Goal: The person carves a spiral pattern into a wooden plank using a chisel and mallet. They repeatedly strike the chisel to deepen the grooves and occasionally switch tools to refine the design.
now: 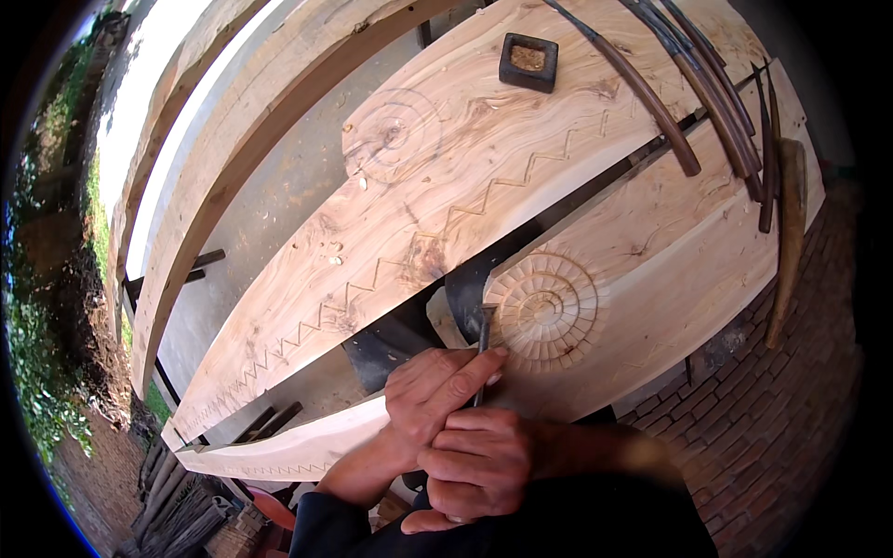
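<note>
A carving chisel (485, 327) with a dark metal shaft stands with its edge at the left rim of a carved spiral rosette (549, 312), cut into segments in the pale wooden plank (642, 242). My left hand (440, 391) is closed about the shaft, fingertips next to the rosette. Below it my right hand (479, 465) wraps the chisel's handle, most of which is hidden in the fist. Across a dark gap lies a second plank (372, 251); it bears a carved zigzag line and a pencilled ring pattern (395, 135).
Several long-handled carving tools (716, 112) lie across the planks at the upper right, beside a wooden mallet (789, 232). A small dark square box (528, 62) sits on the far plank. Curved timbers (251, 121) stand at left; wood chips (333, 253) are scattered about. Brick paving (735, 418) lies below right.
</note>
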Motion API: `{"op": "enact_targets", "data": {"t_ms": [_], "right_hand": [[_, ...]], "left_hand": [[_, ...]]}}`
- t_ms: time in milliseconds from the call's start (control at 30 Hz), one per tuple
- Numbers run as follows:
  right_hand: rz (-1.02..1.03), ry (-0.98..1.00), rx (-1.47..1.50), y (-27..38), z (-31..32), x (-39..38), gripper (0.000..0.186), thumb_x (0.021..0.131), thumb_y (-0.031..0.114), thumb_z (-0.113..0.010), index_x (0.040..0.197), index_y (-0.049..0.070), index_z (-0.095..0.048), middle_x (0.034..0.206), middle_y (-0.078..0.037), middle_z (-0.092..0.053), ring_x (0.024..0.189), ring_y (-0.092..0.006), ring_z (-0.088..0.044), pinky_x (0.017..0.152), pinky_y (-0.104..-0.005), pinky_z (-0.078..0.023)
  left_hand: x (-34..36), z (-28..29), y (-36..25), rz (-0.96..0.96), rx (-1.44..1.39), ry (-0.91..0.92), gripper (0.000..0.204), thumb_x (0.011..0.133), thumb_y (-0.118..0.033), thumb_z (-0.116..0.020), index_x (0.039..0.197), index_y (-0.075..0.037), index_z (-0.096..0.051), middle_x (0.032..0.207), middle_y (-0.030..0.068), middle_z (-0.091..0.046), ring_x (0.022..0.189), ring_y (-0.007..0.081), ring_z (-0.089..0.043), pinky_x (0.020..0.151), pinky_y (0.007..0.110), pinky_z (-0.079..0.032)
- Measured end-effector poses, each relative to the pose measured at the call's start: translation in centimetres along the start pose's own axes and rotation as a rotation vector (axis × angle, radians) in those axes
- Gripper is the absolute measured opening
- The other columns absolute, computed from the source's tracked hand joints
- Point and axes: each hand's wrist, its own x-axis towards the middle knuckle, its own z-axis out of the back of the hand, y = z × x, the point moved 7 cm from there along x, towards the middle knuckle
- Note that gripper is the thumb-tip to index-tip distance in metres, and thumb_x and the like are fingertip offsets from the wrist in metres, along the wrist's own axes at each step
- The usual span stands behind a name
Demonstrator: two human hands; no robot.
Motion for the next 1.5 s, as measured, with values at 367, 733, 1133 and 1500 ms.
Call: {"op": "enact_targets", "data": {"t_ms": [367,733,1133,1500], "right_hand": [[-0.009,-0.017,-0.007,0.0,0.0,0.1,0.054,0.096,0.040,-0.085,0.072,0.007,-0.051,0.083,-0.012,-0.064,0.065,-0.0212,-0.063,0.063,-0.0333,-0.056],[-0.013,-0.073,-0.030,-0.2,-0.3,1.1,0.056,0.097,0.039,-0.085,0.070,0.008,-0.047,0.075,-0.010,-0.060,0.057,-0.0180,-0.056,0.051,-0.0299,-0.044],[0.003,-0.005,0.006,-0.1,-0.1,0.8,0.057,0.097,0.038,-0.085,0.069,0.008,-0.046,0.077,-0.010,-0.061,0.057,-0.0183,-0.056,0.054,-0.0306,-0.046],[-0.011,-0.044,-0.006,-0.1,0.3,0.9,0.054,0.096,0.039,-0.085,0.072,0.007,-0.049,0.078,-0.009,-0.061,0.059,-0.0189,-0.057,0.056,-0.0308,-0.048]], "left_hand": [[0.0,0.0,0.0,0.007,0.007,0.000,0.051,0.077,-0.009,-0.076,0.127,0.000,-0.078,0.093,0.0097,-0.076,0.077,0.0240,-0.074,0.065,0.035,-0.057],[0.2,0.3,0.1,0.063,-0.072,0.020,0.053,0.076,-0.015,-0.076,0.126,0.001,-0.078,0.094,0.0107,-0.077,0.079,0.0266,-0.074,0.068,0.037,-0.058],[0.0,0.0,0.1,0.008,-0.038,-0.006,0.051,0.078,-0.012,-0.075,0.126,0.002,-0.078,0.094,0.0120,-0.076,0.078,0.0257,-0.073,0.067,0.037,-0.058],[0.0,-0.2,0.0,0.028,-0.019,-0.011,0.051,0.078,-0.010,-0.076,0.128,0.001,-0.078,0.094,0.0109,-0.075,0.079,0.0259,-0.073,0.066,0.036,-0.057]]}}
